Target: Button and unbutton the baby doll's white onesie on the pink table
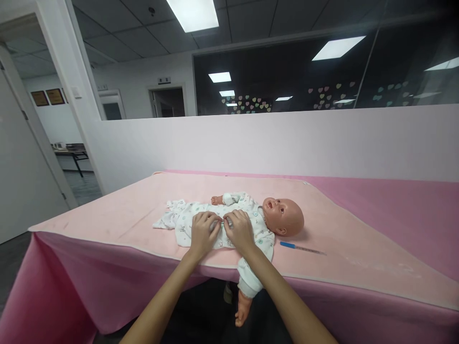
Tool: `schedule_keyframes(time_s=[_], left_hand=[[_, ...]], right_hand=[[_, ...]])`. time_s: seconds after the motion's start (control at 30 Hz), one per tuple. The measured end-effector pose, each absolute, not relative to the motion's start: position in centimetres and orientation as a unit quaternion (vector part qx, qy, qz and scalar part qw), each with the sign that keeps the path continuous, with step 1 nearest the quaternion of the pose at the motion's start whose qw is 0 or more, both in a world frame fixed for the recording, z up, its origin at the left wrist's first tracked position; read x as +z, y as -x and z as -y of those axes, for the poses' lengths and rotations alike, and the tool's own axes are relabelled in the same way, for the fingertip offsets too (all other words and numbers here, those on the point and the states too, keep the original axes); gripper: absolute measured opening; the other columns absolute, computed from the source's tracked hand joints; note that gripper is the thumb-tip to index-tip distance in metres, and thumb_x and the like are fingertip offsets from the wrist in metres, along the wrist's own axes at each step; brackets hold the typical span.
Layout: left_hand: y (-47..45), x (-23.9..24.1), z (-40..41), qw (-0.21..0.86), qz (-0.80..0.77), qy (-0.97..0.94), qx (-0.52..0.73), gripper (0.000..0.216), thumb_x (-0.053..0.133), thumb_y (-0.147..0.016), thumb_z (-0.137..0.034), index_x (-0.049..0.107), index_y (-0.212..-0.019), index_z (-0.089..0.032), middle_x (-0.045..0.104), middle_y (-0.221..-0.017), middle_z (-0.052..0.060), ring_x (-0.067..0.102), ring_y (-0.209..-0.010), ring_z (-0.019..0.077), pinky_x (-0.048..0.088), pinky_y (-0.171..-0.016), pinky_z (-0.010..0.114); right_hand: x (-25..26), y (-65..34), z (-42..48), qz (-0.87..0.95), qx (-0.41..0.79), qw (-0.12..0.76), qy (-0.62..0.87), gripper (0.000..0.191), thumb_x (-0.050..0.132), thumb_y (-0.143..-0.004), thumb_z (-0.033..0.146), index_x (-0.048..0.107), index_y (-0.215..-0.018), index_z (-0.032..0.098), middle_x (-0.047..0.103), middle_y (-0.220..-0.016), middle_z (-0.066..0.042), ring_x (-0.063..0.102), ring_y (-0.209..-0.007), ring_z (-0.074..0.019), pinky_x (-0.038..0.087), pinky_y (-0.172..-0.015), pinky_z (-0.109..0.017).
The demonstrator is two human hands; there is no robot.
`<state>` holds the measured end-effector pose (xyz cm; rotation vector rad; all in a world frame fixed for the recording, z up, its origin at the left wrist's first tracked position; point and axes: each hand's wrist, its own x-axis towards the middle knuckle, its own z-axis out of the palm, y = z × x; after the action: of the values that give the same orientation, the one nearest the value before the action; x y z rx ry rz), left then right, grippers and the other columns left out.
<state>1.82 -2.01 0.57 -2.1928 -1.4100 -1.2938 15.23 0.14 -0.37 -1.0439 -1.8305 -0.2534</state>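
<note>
Over the near edge of the table [107, 210], one doll arm [245, 296] dangles in its white sleeve, right by the inner side of the person's right forearm [276, 291]. Just past that, the left hand [205, 231] and right hand [239, 231] meet at the front of a printed white outfit [220, 239] on a baby doll [260, 222]. Both sets of fingers are bunched narrow, tips nearly together, pinching the cloth at mid-belly; whether a snap's in there is too small to tell. So the doll's basically right under the fingers, face up, long axis running left to right across the person, head [287, 217] on the right, legs end on the left. Neither hand is really closer to that pinched spot, but the right one's nearer the head. Blue-ended stick [302, 248] lies beside the head on the near side, nobody touching it. Other doll hand [217, 200] pokes out on the far side. Surface is a peach cloth [358, 263] over a pink cover [387, 215], a bit creased. Behind that: low white wall [272, 145], dark window [251, 76] with heart shapes [253, 102] and light reflections, plus a doorway off left.
</note>
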Motion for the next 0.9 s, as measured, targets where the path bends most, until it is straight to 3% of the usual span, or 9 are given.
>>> schedule_keyframes(time_s=[0.73, 0.9], left_hand=[[-1.99, 0.63, 1.91, 0.096, 0.467, 0.780, -0.404, 0.009, 0.051, -0.076, -0.024, 0.058, -0.081, -0.023, 0.060, -0.087, 0.001, 0.049, -0.087, 0.0196, 0.034, -0.079, 0.035], [-2.01, 0.74, 2.04, 0.099, 0.472, 0.776, -0.407, 0.010, 0.048, -0.078, -0.027, 0.054, -0.072, -0.021, 0.059, -0.082, 0.001, 0.048, -0.082, 0.0188, 0.035, -0.076, 0.034]], right_hand=[[-0.63, -15.24, -0.55, 0.697, -0.139, 0.514, 0.479, 0.018, 0.044, -0.081, 0.017, 0.060, -0.073, 0.019, 0.051, -0.070, -0.005, 0.043, -0.075, -0.0194, 0.031, -0.071, -0.033], [-0.74, -15.43, -0.67, 0.690, -0.138, 0.517, 0.487, 0.021, 0.039, -0.085, 0.018, 0.059, -0.078, 0.019, 0.052, -0.071, -0.006, 0.044, -0.075, -0.0200, 0.030, -0.070, -0.033]])
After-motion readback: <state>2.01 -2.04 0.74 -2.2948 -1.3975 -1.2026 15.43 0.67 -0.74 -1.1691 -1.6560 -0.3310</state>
